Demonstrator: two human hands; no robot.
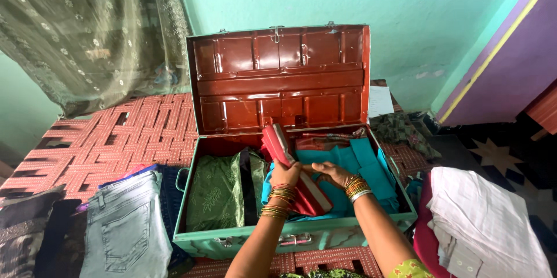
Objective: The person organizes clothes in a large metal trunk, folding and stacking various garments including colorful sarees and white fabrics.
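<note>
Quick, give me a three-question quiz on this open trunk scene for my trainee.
1. True or false: the lid of the metal trunk stands open.
2. What does the left hand grip? A) the folded red cloth B) the light jeans C) the white shirt
3. Fill in: the folded green leaf-print cloth lies in the trunk's ____ half.

Key:
1. True.
2. A: the folded red cloth; the right hand touches it too, above the teal cloth.
3. Left.
</note>
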